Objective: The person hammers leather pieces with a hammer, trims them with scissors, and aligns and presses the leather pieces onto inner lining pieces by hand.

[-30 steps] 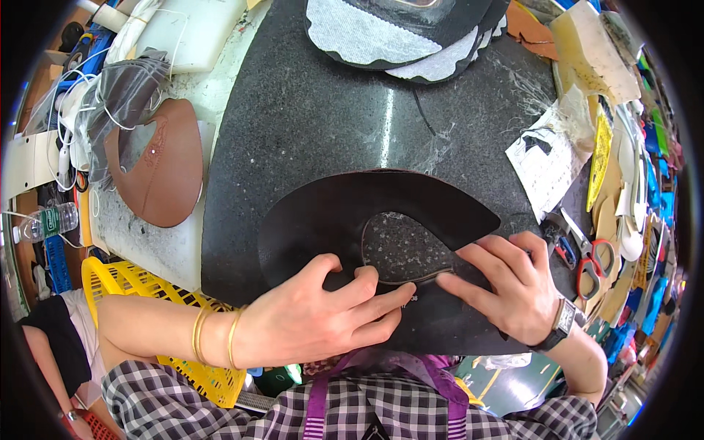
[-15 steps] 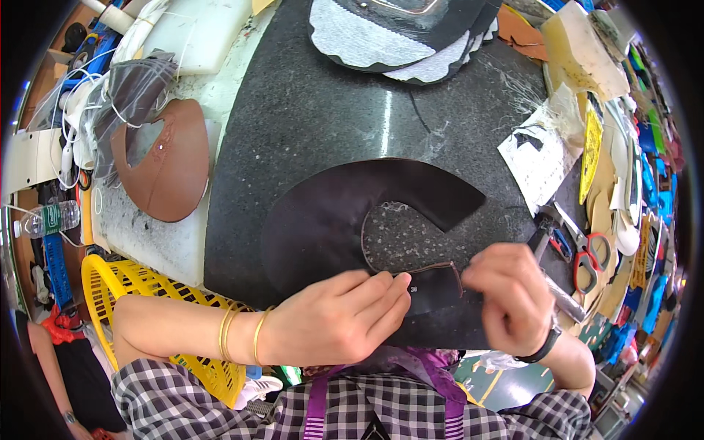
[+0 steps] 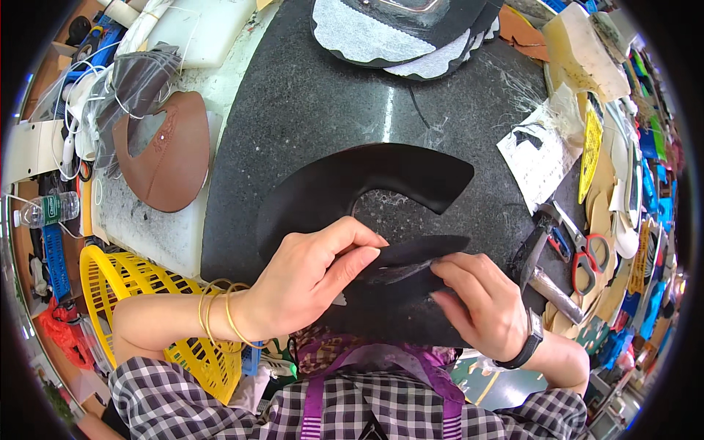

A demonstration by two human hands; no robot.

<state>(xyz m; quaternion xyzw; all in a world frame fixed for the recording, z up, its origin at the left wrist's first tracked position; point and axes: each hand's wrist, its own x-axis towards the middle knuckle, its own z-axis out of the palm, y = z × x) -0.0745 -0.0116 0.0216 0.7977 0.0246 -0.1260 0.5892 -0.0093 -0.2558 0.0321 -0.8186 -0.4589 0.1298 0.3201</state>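
A curved black leather shoe-upper piece (image 3: 315, 180) lies on the dark stone slab, its open side toward the right. The near arm of the curve is lifted and bent up between my hands. My left hand (image 3: 312, 271) pinches its inner edge with thumb and forefinger. At the near end, my right hand (image 3: 480, 301) has its curled fingers on the leather, with the thumb below. Part of the near arm is hidden behind my left hand.
The dark slab (image 3: 315, 103) bears a stack of black pieces with white backing (image 3: 374, 33) at the far side. Scissors (image 3: 587, 264), a dark hammer-like tool (image 3: 529, 249) and white paper (image 3: 539, 154) lie right. Left are a brown shoe-upper piece (image 3: 172, 161) and a yellow basket (image 3: 95, 282).
The near arm of the black piece, flat before, is now raised and folded. My left hand has moved up and slightly left; my right hand has moved left and turned.
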